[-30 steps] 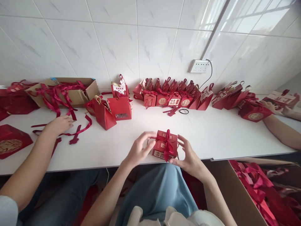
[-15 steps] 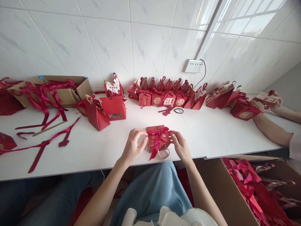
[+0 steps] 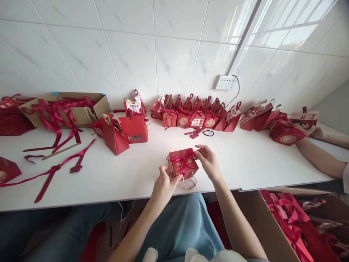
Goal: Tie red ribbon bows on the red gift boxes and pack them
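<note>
A small red gift box (image 3: 182, 164) with a red ribbon bow and a rope handle sits near the front edge of the white table (image 3: 245, 160). My left hand (image 3: 164, 184) grips the box's near left corner from below. My right hand (image 3: 208, 161) pinches the ribbon end at the box's right side. Both hands are closed on it.
A row of finished red gift boxes (image 3: 195, 115) lines the wall. Two taller red bags (image 3: 124, 131) stand left of centre. A cardboard box of ribbons (image 3: 67, 107) and loose ribbons (image 3: 54, 169) lie left. Another person's arm (image 3: 319, 156) rests right. A carton of red items (image 3: 297, 225) stands lower right.
The box has turned and tilted; my left hand slid down to its near corner, my right hand moved to the ribbon's right end. The person on the left withdrew their arm.
</note>
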Demonstrator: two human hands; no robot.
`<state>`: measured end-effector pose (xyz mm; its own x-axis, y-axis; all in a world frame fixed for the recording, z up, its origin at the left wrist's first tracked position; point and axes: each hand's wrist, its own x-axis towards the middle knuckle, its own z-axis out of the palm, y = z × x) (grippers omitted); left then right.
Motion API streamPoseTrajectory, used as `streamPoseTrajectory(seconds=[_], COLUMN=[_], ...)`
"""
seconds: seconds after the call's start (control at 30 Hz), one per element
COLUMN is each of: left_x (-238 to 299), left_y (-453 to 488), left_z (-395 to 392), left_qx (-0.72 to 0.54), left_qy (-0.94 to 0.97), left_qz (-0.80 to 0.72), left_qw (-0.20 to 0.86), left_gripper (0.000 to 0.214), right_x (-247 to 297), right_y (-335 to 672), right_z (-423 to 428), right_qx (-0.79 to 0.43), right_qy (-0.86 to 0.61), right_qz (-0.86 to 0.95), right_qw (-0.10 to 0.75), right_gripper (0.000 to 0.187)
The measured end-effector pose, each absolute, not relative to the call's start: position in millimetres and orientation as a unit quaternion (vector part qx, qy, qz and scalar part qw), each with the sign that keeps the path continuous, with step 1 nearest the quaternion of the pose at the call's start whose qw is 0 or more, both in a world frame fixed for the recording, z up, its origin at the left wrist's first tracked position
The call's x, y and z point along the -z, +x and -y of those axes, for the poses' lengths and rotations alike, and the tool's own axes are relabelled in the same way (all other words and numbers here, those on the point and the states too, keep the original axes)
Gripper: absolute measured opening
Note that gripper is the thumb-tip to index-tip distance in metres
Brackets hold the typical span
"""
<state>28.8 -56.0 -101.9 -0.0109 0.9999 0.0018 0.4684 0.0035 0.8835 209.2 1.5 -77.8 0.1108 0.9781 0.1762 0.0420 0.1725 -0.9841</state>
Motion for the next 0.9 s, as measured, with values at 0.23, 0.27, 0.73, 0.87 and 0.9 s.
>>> streamPoseTrajectory(seconds=[0.23,0.27,0.73,0.87,0.9], left_x=[84.6,78.4,-27.7,-47.2,-49.9], left_y=[15.1,9.5,-20.7,16.1,22.0], left_z=[54.5,53.0,4.1,-16.0,-19.4], left_qx=[-0.374,-0.387,-0.573,-0.565,-0.562], left_qy=[0.628,0.625,0.502,0.499,0.505], left_qz=[-0.542,-0.528,-0.283,-0.228,-0.220], left_qw=[0.414,0.425,0.583,0.616,0.617], left_gripper=[0.023,0.023,0.023,0.023,0.027], right_x=[54.5,51.5,-43.6,-69.2,-72.5], right_y=[214.5,217.5,225.9,191.6,186.7], right_z=[-16.6,-18.2,-24.3,-19.1,-19.5], right_qx=[-0.395,-0.386,-0.250,-0.300,-0.304], right_qy=[-0.473,-0.472,-0.387,-0.369,-0.367], right_qz=[0.547,0.545,0.554,0.649,0.659], right_qw=[0.566,0.575,0.693,0.593,0.582], right_gripper=[0.033,0.032,0.033,0.045,0.047])
